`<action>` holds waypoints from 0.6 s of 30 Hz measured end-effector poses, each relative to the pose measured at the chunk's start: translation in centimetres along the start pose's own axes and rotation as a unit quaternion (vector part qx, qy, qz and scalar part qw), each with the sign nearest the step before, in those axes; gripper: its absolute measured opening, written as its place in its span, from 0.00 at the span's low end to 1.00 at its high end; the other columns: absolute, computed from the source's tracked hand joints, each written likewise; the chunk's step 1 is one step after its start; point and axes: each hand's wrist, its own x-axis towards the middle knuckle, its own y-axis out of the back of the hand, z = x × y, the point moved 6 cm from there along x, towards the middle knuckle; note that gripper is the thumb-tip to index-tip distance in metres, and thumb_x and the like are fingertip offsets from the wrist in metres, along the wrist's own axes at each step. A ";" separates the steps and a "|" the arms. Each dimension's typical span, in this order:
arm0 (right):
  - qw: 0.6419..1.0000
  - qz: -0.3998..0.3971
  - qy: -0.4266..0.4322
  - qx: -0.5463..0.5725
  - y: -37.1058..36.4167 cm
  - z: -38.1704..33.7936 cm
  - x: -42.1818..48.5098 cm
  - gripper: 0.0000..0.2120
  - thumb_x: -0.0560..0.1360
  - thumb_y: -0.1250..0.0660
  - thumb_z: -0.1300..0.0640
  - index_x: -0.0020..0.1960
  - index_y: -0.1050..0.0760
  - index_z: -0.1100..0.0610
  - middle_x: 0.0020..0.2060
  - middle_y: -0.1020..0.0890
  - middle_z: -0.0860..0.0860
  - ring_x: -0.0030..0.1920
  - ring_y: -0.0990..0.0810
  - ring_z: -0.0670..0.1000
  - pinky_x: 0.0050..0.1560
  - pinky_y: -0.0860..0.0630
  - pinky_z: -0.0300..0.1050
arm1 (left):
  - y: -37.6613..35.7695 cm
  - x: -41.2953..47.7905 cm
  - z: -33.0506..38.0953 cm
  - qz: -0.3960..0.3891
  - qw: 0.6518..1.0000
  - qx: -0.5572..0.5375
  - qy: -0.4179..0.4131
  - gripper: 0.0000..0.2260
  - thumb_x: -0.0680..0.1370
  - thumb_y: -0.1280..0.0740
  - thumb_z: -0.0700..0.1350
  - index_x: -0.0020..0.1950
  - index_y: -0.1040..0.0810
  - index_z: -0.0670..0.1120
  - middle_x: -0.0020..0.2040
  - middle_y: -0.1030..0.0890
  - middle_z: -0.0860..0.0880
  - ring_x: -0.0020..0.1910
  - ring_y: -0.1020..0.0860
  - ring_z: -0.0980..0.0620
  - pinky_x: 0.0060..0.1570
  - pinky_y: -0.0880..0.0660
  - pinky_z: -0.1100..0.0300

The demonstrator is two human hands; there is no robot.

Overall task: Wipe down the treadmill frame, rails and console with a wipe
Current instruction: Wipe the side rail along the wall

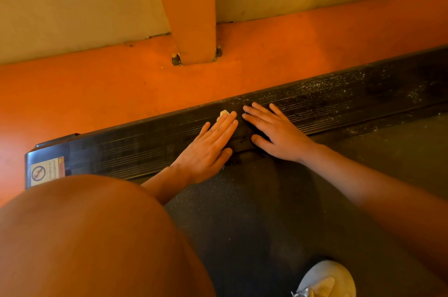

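Two hands are lying flat on the side rail (145, 149) I am watching. Nearest me, the left hand (208, 149) is pressing closed fingers over the wipe (224, 112), whose corner is peeking past the fingertips toward the rail's far edge, likely to spread pressure. The right hand (278, 134), fingers slightly spread, is bracing just beside it. The rail's long axis is running lower left to upper right, toward dust (339, 86) farther along.

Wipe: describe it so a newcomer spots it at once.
Find the black ribbed side rail beside the orange floor. The left hand and right hand lie flat on its middle; the wipe is the small pale scrap peeking past the left fingertips. Unlike the printed sticker at the rail's end, it is plain.
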 end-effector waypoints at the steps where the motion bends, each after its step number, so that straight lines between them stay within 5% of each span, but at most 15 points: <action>1: 1.000 -0.001 -0.001 -0.001 0.0 0.0 0.0 0.29 0.85 0.40 0.48 0.82 0.43 0.52 0.83 0.47 0.46 0.82 0.57 0.44 0.80 0.63 0.50 | 0.1 0.0 0.0 0.003 1.000 0.009 0.003 0.29 0.86 0.50 0.55 0.83 0.56 0.49 0.83 0.61 0.53 0.81 0.62 0.54 0.79 0.59 0.46; 9: 1.000 -0.008 -0.002 -0.007 -0.1 0.0 0.0 0.29 0.85 0.41 0.48 0.83 0.45 0.51 0.83 0.49 0.45 0.82 0.58 0.43 0.80 0.64 0.49 | 0.2 -0.7 -1.2 0.023 0.997 0.020 0.076 0.29 0.87 0.49 0.55 0.83 0.59 0.50 0.83 0.62 0.53 0.80 0.65 0.56 0.80 0.59 0.46; 18: 1.000 -0.010 0.001 -0.003 -0.2 0.2 0.0 0.28 0.86 0.43 0.47 0.83 0.45 0.50 0.83 0.49 0.45 0.82 0.59 0.43 0.80 0.64 0.49 | -0.1 -1.6 -2.3 0.033 0.989 0.053 0.135 0.34 0.83 0.56 0.62 0.83 0.51 0.44 0.83 0.58 0.48 0.82 0.59 0.51 0.78 0.61 0.52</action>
